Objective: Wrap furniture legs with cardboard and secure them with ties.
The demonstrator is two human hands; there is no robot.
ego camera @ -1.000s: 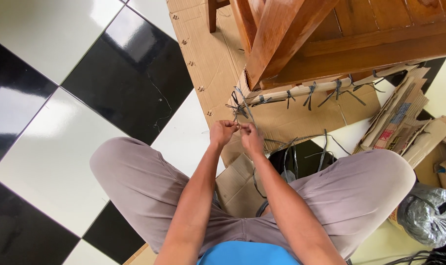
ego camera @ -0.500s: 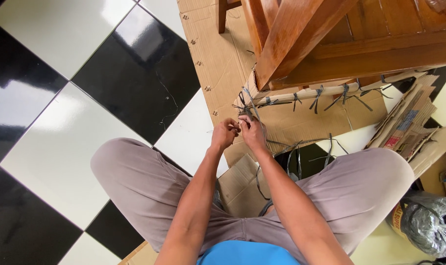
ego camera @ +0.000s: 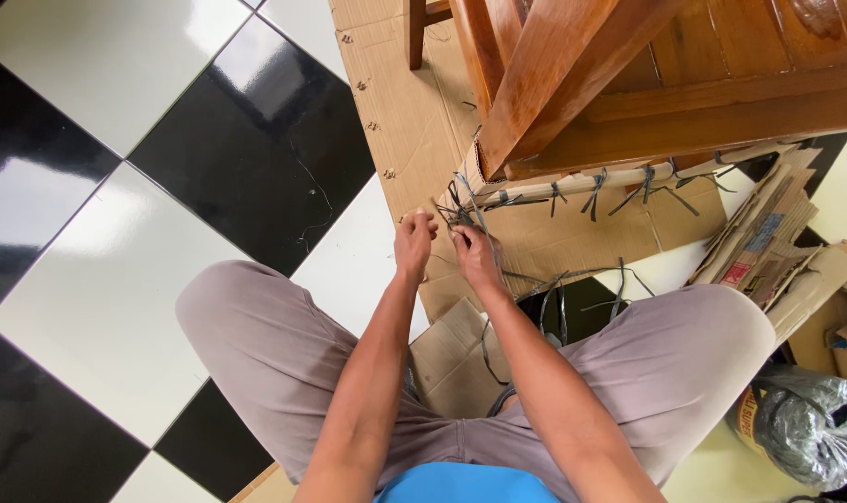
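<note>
Checkered black-and-white tile floor (ego camera: 116, 233) under me; I sit cross-legged on it. Ahead, a wooden furniture piece (ego camera: 628, 84), varnished brown, its lower rail wrapped in cardboard (ego camera: 572, 182) and standing on a flattened cardboard sheet (ego camera: 395, 102). Grey plastic strap ties (ego camera: 596, 186) cinch the wrap at intervals along the rail. A heap of folded cardboard scraps (ego camera: 768, 233) lies to my right, with a bundle of black strapping in a clear bag (ego camera: 810, 424) below it. Loose strap lengths (ego camera: 558, 298) trail across the floor between my knees.

My left hand (ego camera: 414, 244) and right hand (ego camera: 474, 256) meet at the corner of the wrapped rail, both working the strap knot (ego camera: 459, 212). Fingers of each hand look pinched together on the strap ends, though the tips are small and partly hidden.

Judgement: the strap is light, thin, flat, fairly stiff and slick, likely to slip through a loose pinch. Best held close to the knot, flat faces between thumb and forefinger.
</note>
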